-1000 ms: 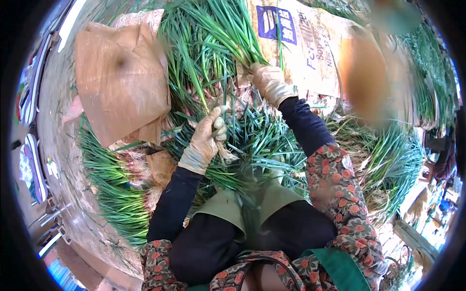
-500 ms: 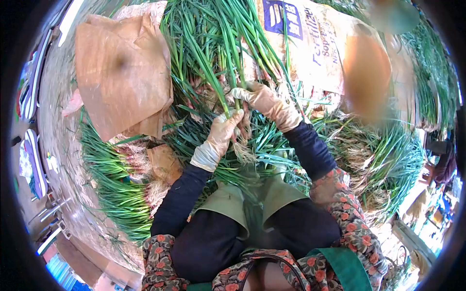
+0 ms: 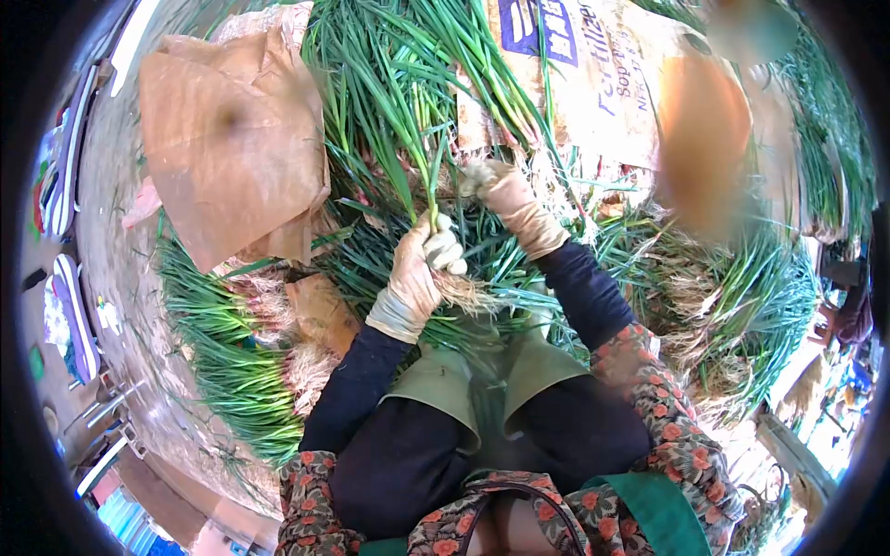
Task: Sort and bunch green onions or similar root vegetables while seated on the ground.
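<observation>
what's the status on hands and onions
Left hand closed on green onions. Right hand apart from them, grip unclear. Sack beyond right hand, not between hands.

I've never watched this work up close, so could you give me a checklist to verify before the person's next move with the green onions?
1. Left hand gripping the held green onions: ok, fingers closed around the stalks.
2. Roots of that bunch outside the fist: ok, they stick out below it.
3. Right hand empty: cannot tell; its fingers are bunched and blurred.
4. Green onion pile within reach: ok, it seems; it lies just beyond the hands.
5. Fertilizer sack uncovered: not ok, green onion leaves overlap its left part.
</observation>
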The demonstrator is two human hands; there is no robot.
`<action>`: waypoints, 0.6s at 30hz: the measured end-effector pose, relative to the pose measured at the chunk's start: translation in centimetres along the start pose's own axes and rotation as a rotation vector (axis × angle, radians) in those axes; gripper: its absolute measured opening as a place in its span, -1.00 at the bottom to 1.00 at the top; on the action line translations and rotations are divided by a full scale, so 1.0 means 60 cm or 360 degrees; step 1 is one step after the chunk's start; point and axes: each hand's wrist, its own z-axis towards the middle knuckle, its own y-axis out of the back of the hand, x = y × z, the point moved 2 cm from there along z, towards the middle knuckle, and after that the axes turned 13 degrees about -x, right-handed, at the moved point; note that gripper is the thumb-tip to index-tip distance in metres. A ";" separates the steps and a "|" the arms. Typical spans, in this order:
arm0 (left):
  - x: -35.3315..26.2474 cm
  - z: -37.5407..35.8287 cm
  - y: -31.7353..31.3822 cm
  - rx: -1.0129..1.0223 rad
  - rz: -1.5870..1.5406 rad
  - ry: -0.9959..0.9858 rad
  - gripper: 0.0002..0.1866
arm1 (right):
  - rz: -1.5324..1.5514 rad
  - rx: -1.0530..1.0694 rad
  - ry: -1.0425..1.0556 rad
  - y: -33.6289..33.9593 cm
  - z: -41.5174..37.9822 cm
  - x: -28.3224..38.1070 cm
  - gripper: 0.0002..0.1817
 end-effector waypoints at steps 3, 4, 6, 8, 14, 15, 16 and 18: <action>0.016 0.004 0.006 -0.0108 0.0082 -0.0033 -0.72 | 0.0240 0.0485 -0.0953 -0.003 -0.035 0.074 -0.54; 0.022 0.008 0.005 -0.0214 0.0108 -0.0051 -0.71 | 0.0535 0.0634 -0.1093 -0.017 -0.041 0.088 -0.49; 0.033 0.010 0.000 -0.0420 0.0301 -0.0181 -0.70 | 0.0180 0.0513 -0.0773 -0.023 -0.036 0.099 -0.49; 0.035 0.005 -0.004 -0.0560 0.0416 -0.0321 -0.71 | 0.0214 0.0329 -0.0880 -0.037 -0.034 0.090 -0.58; 0.038 0.000 -0.005 -0.0304 0.0121 -0.0147 -0.65 | -0.0595 -0.0108 0.0285 -0.032 -0.053 0.076 -0.67; 0.037 -0.002 -0.007 -0.0253 0.0076 -0.0118 -0.64 | -0.0630 -0.0004 0.0098 -0.031 -0.053 0.075 -0.69; 0.035 -0.003 -0.012 -0.0201 0.0038 -0.0089 -0.62 | -0.0766 0.0021 0.0113 -0.037 -0.048 0.062 -0.69; 0.027 -0.014 -0.028 -0.0279 0.0183 -0.0222 -0.61 | -0.1019 -0.0097 0.0334 -0.042 -0.047 0.046 -0.70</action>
